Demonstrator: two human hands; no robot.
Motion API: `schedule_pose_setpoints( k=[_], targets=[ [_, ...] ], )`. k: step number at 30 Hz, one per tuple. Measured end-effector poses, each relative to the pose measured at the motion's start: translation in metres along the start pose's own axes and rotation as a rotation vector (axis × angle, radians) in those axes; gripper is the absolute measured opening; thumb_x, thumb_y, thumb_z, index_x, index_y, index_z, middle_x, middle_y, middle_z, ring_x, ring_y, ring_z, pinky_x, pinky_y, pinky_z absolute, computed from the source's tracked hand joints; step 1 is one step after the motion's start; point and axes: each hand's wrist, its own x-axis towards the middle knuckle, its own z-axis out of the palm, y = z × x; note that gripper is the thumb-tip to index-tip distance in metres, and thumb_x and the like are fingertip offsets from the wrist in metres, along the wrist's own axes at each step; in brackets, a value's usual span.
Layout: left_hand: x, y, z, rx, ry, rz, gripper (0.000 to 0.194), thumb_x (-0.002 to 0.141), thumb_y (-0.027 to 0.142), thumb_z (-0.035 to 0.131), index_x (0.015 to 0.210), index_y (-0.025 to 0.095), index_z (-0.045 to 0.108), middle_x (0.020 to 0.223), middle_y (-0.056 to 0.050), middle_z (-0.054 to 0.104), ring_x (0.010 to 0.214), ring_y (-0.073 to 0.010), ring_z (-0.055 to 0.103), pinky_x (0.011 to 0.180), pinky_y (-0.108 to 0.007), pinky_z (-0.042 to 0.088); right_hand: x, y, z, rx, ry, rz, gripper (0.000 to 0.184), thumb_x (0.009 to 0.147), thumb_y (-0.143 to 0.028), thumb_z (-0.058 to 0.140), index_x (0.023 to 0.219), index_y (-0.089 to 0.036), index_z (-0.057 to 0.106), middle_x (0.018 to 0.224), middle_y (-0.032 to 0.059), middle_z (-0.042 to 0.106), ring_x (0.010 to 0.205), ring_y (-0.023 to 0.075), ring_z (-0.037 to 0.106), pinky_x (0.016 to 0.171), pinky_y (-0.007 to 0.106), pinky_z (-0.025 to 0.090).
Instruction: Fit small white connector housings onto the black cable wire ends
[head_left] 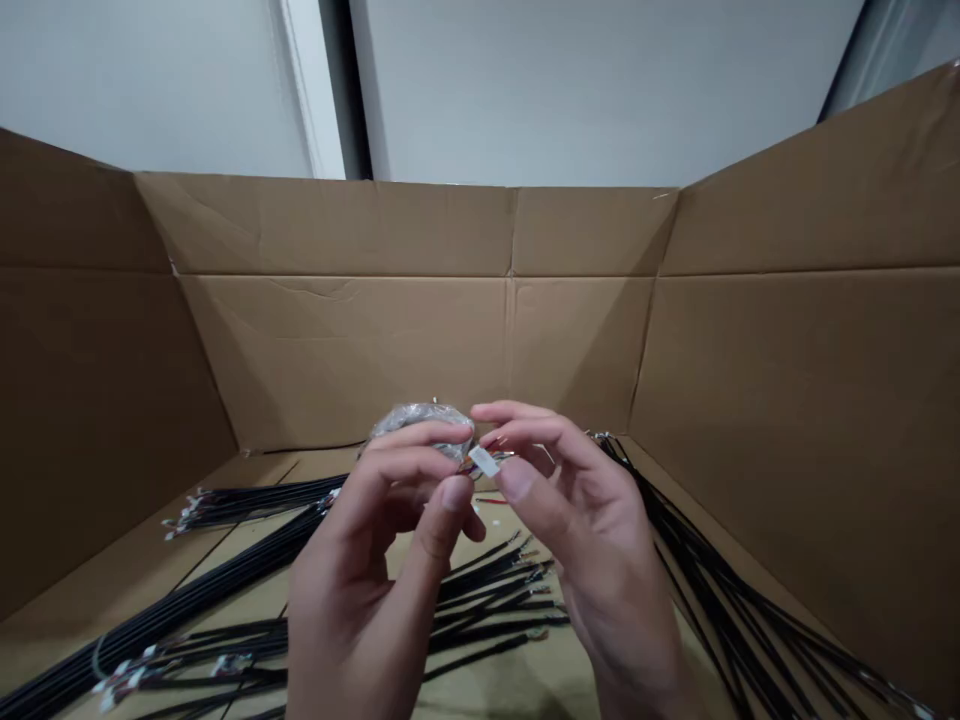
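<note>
Between my two hands, a small white connector (484,461) sits at the end of thin coloured wires (466,466). My left hand (390,540) pinches the wires between thumb and fingertips, just left of the connector. The thumb of my right hand (585,520) presses near the connector's right side, its fingers curled behind. A few loose wire ends stick out past the connector toward the right fingers. Below my hands lie several black cables (495,595) with bare wire ends pointing right; my left hand hides their middle.
Tall cardboard walls (345,350) close in the back and both sides. A clear plastic bag (424,415) lies behind my hands. More black cables with white connectors lie left (262,495), a thick bundle (187,580) runs diagonally, and further cables (720,580) lie along the right wall.
</note>
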Motion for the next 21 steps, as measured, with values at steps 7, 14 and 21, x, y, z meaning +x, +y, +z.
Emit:
schedule_pose_setpoints(
  k=[7, 14, 21],
  targets=[
    [-0.001, -0.002, -0.002, 0.037, 0.015, -0.009, 0.013, 0.097, 0.025, 0.070, 0.086, 0.029, 0.074, 0.111, 0.002, 0.073, 0.071, -0.0090, 0.063, 0.049, -0.015, 0.050, 0.001, 0.000, 0.002, -0.067, 0.025, -0.016, 0.002, 0.090, -0.034, 0.081, 0.088, -0.032, 0.079, 0.117, 0.0002, 0.075, 0.118, 0.0233, 0.065, 0.109, 0.044, 0.049],
    [0.000, -0.001, 0.000, 0.059, 0.029, 0.013, 0.011, 0.096, 0.026, 0.071, 0.087, 0.030, 0.075, 0.111, 0.001, 0.074, 0.076, -0.0131, 0.065, 0.067, -0.022, 0.062, -0.001, 0.001, 0.005, -0.174, 0.069, -0.027, 0.007, 0.089, -0.033, 0.082, 0.084, -0.031, 0.077, 0.118, -0.0001, 0.076, 0.123, 0.0247, 0.064, 0.110, 0.047, 0.045],
    [0.002, 0.005, 0.009, 0.056, 0.041, -0.006, 0.021, 0.087, 0.044, 0.080, 0.087, 0.024, 0.074, 0.104, -0.008, 0.076, 0.075, -0.0215, 0.073, 0.051, -0.028, 0.061, 0.000, 0.001, 0.005, -0.202, 0.109, -0.024, 0.009, 0.089, -0.032, 0.080, 0.081, -0.030, 0.076, 0.119, 0.0018, 0.076, 0.124, 0.0272, 0.064, 0.109, 0.051, 0.044]
  ],
)
